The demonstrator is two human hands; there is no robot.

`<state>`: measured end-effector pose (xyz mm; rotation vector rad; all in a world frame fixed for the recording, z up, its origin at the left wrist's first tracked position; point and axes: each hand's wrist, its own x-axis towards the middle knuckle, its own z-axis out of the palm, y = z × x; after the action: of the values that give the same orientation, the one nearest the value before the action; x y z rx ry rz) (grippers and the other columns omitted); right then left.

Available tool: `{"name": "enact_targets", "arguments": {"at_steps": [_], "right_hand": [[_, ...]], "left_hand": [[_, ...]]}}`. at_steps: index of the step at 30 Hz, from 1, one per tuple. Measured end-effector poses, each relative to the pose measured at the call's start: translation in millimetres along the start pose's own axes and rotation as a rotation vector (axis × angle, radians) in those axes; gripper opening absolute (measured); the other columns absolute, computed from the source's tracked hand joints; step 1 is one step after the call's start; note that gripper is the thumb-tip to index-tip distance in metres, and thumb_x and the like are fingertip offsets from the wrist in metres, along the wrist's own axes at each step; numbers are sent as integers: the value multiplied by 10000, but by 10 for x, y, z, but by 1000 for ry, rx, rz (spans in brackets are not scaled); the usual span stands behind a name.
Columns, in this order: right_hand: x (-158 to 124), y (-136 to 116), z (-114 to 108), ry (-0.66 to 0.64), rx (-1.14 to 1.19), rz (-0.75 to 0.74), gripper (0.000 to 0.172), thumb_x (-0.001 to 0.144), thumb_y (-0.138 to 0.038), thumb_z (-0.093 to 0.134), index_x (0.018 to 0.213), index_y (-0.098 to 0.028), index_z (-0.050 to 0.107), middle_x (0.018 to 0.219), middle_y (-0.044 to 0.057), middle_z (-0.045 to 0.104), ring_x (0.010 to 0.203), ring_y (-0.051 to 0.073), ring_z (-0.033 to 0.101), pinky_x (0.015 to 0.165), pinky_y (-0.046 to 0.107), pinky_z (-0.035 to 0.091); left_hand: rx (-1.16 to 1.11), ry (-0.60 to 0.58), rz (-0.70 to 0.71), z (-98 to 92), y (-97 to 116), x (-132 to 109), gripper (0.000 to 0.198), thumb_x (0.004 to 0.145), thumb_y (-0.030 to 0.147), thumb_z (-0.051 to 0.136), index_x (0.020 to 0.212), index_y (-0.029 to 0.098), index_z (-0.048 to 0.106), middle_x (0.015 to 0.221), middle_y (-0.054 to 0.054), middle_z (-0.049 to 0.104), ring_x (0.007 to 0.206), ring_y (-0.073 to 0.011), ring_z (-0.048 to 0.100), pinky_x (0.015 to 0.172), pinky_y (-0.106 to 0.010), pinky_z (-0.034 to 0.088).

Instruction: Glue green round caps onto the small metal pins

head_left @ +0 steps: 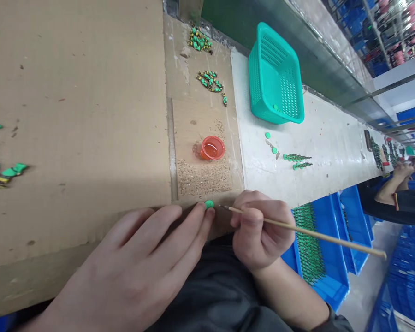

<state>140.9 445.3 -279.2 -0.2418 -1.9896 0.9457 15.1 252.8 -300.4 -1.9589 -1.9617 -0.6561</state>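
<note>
Between the thumb and a finger of my left hand [148, 253], a small round green disc [209, 204] is pinched at the table's near edge. My right hand [263, 230] grips a thin paintbrush [307, 230] with a light wooden handle. The brush's dark tip points left and is a short way from the disc. Just beyond my hands stands a red cup [212, 148] with liquid in it. Tiny specks [202, 179] are strewn over the board in front of the cup.
A green basket [276, 78] stands at the back right, with loose green discs [274, 150] and slim green pieces [299, 157] nearby. Piles of green, black and yellow pieces [199, 40] lie at the back. Blue bins [327, 276] stand below right. Another person's arms [396, 186] show far right.
</note>
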Motion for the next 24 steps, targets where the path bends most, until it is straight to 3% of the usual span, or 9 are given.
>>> {"name": "enact_targets", "arguments": {"at_steps": [4,9,13,19,22,24], "right_hand": [[34,14,21,98,64,90,253,1258,-330,652,1012,-270,656,692,-80,582,520,114,539,530,273,522],[49,-54,-71,78,165,125,252,1254,-314,664,1011,-248,676,722,-65,629,595,114,618,587,268,528],[10,-88,-176,74,189,148,196,1224,-248,704,1030,-220,717,737,-51,687,610,117,660,596,271,539],[-63,-52,-266,113,178,269,344,1214,-408,764,927,-222,740,709,-30,710,616,125,680,568,253,526],[-88,-33,-274,150,200,354,395,1176,-526,815,922,-228,760,714,-15,731,617,130,674,603,265,557],[-93,-21,-262,168,225,406,426,1149,-586,836,925,-228,784,723,-1,747,611,136,681,591,266,574]], "left_hand": [[-4,5,-14,-14,-6,78,510,1125,134,491,1545,155,781,1506,-91,834,1201,-350,732,963,-551,516],[-21,-21,-70,-110,62,220,387,1179,215,574,1501,138,775,1407,-92,843,1206,-313,695,973,-517,519],[-101,-54,-122,-262,63,287,231,1168,208,637,1334,187,795,1328,-51,843,1155,-245,703,947,-437,546],[-123,-206,-42,-401,-12,323,121,1159,237,684,1218,214,788,1464,-36,843,1227,-226,740,957,-406,587],[-107,-226,-88,-552,-230,209,198,1167,318,655,1263,290,825,1425,-6,862,1240,-178,768,1042,-337,611],[-29,-214,-263,-793,-558,61,268,1181,369,585,1196,290,841,1251,-32,884,1123,-193,785,1023,-343,620]]}}
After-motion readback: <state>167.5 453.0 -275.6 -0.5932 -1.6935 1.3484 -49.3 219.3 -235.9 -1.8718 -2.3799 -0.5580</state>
